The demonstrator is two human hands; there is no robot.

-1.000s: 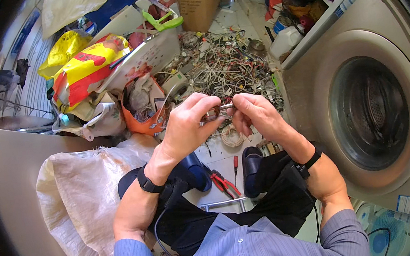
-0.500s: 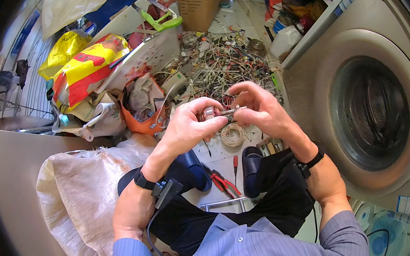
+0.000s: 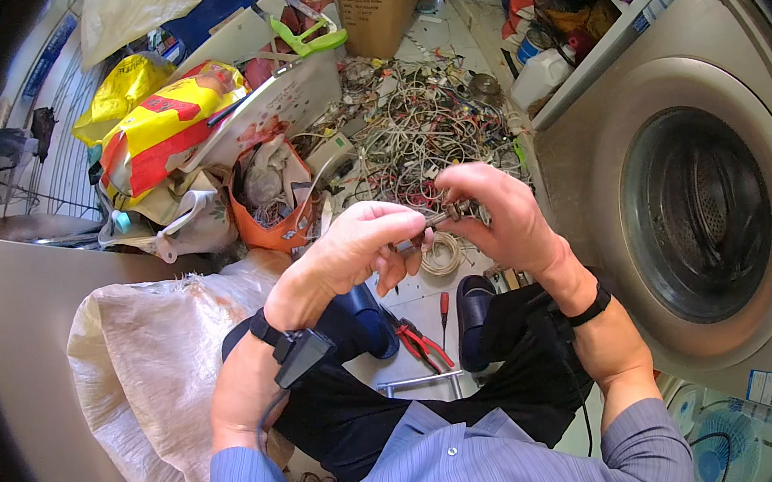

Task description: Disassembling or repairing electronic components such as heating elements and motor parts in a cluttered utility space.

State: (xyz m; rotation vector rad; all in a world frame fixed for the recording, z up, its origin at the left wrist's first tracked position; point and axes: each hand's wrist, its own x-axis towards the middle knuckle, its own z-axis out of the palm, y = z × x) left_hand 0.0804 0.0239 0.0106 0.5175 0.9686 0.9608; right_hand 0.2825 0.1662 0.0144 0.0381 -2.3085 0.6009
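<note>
Both hands meet in front of me over the floor, closed around a small motor rotor with a metal shaft (image 3: 438,220). My left hand (image 3: 358,244) pinches one end between thumb and fingers, which hide most of its thicker body. My right hand (image 3: 500,216) has its thumb and fingers at the other end, around a small dark metal part (image 3: 462,208) on the shaft. Just below the hands lies a coil of pale cable (image 3: 442,255). Red-handled pliers (image 3: 426,345) and a red screwdriver (image 3: 444,304) rest on the floor between my feet.
A heap of tangled wires and scrap (image 3: 431,125) covers the floor ahead. An orange bag (image 3: 249,219) and a white woven sack (image 3: 155,356) stand left; a front-loading washing machine (image 3: 606,210) stands close on the right. A cardboard box (image 3: 378,9) is at the back.
My left hand has turned over the rotor's thicker body, covering it. The rotor's shaft has tilted, and my right fingers have shifted around its far end.
</note>
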